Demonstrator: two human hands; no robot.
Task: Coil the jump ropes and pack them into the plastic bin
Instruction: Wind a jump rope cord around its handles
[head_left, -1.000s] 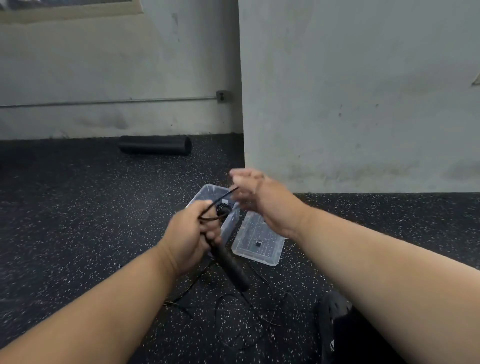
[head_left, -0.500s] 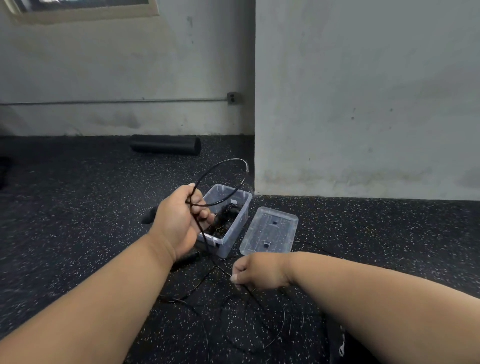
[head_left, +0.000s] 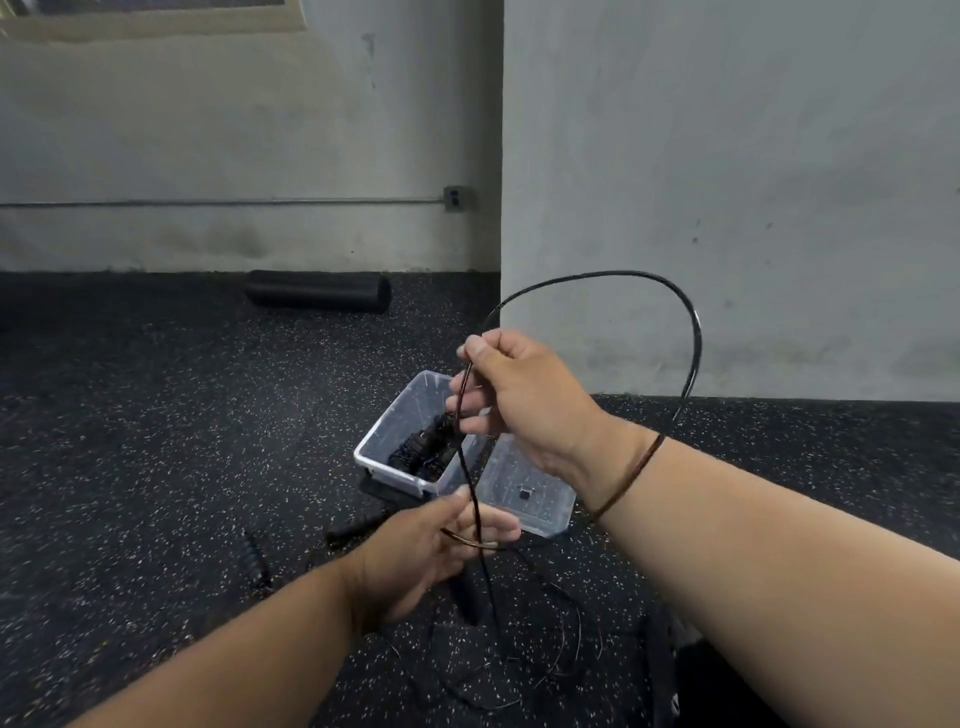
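- Two hands held one jump rope (head_left: 675, 304): the right hand (head_left: 519, 395) pinched its cord high, the left hand (head_left: 415, 556) kept its grip closed on the handle and loop below
- The cord ran near-vertical between them, above the plastic bin (head_left: 387, 457) on the floor; the left was nearer the slack

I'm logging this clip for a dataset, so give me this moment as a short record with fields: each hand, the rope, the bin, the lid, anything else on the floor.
left hand: holds a handle and gathered cord
right hand: pinches the cord, raised over the bin
jump rope: black, arcs in a loop above the right hand; slack lies on the floor
plastic bin: clear, open, black coiled ropes inside
lid: off, on the floor right of the bin
foam roller: black, by the far wall
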